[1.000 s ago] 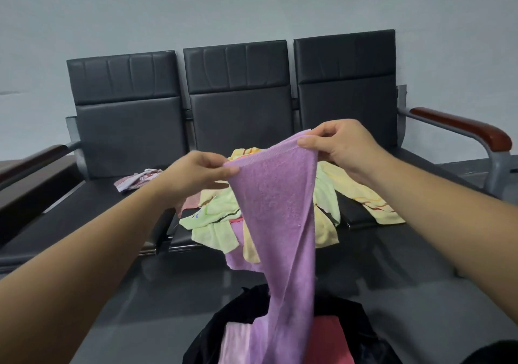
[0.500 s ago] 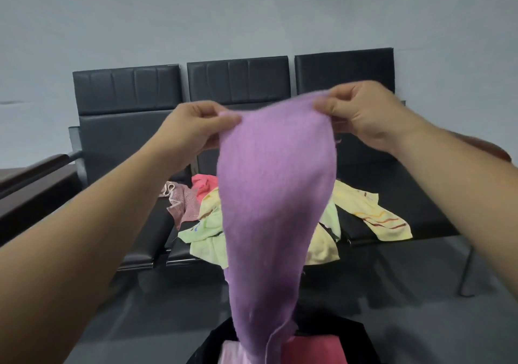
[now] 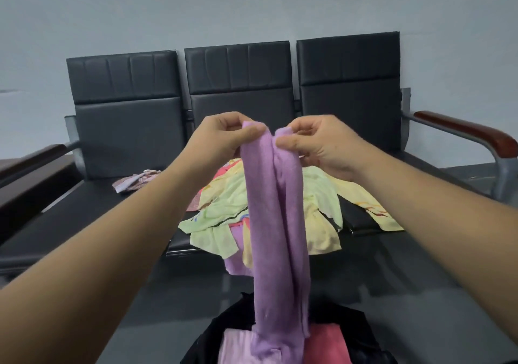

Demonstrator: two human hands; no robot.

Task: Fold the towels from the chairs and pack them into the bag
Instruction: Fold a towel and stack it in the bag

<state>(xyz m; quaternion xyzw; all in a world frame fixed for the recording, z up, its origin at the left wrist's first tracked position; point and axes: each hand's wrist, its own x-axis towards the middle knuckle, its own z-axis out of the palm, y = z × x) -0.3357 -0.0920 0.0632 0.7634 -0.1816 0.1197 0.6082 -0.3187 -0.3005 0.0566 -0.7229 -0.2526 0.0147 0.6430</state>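
Observation:
A purple towel (image 3: 277, 237) hangs lengthwise in front of me, folded in two with its top corners almost together. My left hand (image 3: 221, 136) pinches the left top corner and my right hand (image 3: 314, 142) pinches the right one. Its lower end reaches into the open black bag (image 3: 361, 332) on the floor, where a light pink towel (image 3: 238, 347) and a red towel (image 3: 328, 344) lie. A heap of yellow-green towels (image 3: 224, 206) lies on the middle seat of the black chairs (image 3: 238, 88).
A small pinkish cloth (image 3: 134, 180) lies on the left seat. A yellow patterned towel (image 3: 364, 203) spreads onto the right seat. Brown-padded armrests (image 3: 473, 130) stand at both ends of the bench. Grey floor lies between chairs and bag.
My hands have come down and moved together, bringing the towel's two top corners side by side, so the spread towel now hangs as a narrow double strip.

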